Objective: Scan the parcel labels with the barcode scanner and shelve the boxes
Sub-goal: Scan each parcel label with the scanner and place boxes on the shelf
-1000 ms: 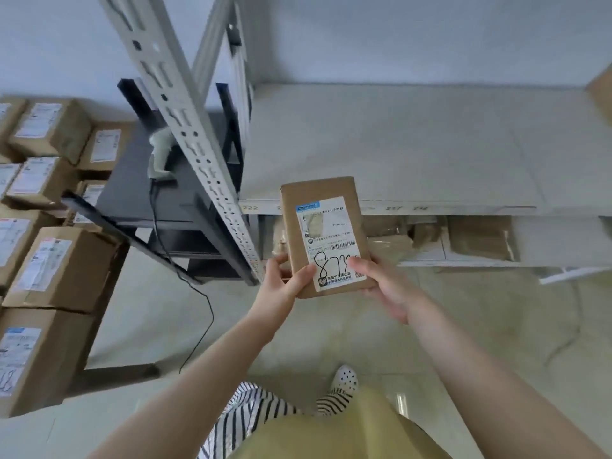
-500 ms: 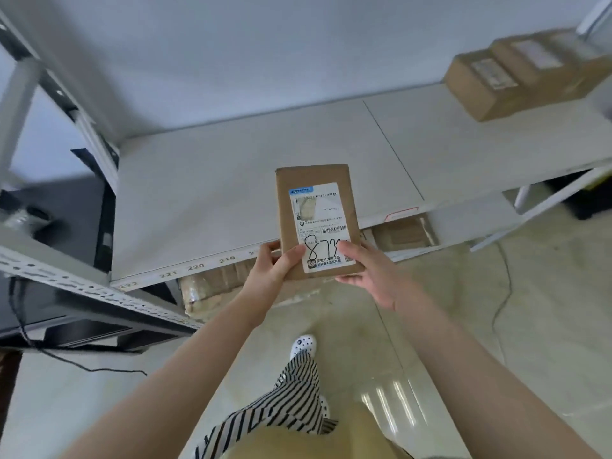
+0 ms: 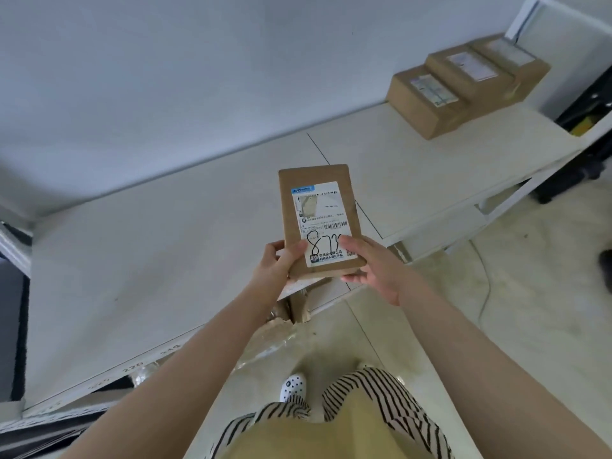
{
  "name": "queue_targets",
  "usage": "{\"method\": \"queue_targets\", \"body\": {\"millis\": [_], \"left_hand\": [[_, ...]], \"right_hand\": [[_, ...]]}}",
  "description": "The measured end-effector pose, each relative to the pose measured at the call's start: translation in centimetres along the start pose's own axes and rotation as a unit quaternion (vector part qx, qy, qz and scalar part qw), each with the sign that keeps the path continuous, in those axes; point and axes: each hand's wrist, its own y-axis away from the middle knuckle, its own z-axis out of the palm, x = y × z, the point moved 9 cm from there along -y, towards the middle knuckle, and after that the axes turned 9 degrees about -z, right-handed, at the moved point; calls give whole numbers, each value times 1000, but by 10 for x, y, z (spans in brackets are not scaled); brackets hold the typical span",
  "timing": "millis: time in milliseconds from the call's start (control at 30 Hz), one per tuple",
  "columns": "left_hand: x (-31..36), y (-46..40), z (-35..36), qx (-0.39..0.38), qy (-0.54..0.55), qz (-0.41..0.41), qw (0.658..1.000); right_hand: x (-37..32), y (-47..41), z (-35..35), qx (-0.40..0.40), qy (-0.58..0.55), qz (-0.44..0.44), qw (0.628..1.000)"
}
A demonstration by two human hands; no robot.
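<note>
Box [image 3: 318, 220]: flat brown cardboard parcel, long side pointing away from the person, top face up toward the camera. White label [image 3: 323, 223] covers most of the top face. Blue strip at the label's far left corner, small printed text, a barcode across the middle, handwritten black digits "873" below it with the last digit partly under a thumb. Square logo and a line of print at the near edge. Cardboard margin shows on all sides of the label.

Box is held in the air over the front edge of the white shelf [image 3: 165, 260], roughly at the shelf's middle, not resting on it.

Left hand [image 3: 276, 270]: grips the near left corner, thumb laid over the top face beside the label, fingers curled underneath out of sight. Forearm reaches in from lower left.

Right hand [image 3: 374, 266]: grips the near right corner, thumb on the label over the handwriting, fingers wrapped under the box edge. Forearm reaches in from lower right.

Far right end of the shelf: three stacked boxes [image 3: 463, 84] against the wall, labels up, well apart from the held box. Number tags run along the shelf's front lip; "220" is readable at lower left.
</note>
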Motion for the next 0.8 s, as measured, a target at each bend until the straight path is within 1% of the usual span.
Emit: {"method": "queue_targets", "body": {"millis": [133,233,400,533,667,800], "left_hand": [[22,-24,37,-2,3,-4,1000],[35,-45,75,-6,14,-7,1000],[60,-80,164,1,34,-12,999],[65,-96,222,19,58,-30,998],[66,-107,259,34,96,-57,993],[69,-122,270,55,153,-95,982]], "right_hand": [[-12,-23,-39,-8,-10,6,1000],[-23,-39,-80,-12,-1,8,1000],[-47,-67,-177,-23,35,8,999],[-58,-85,-237,-31,51,34,998],[-67,-104,-272,-57,79,51,994],[-68,-125,-284,-76,78,91,990]]}}
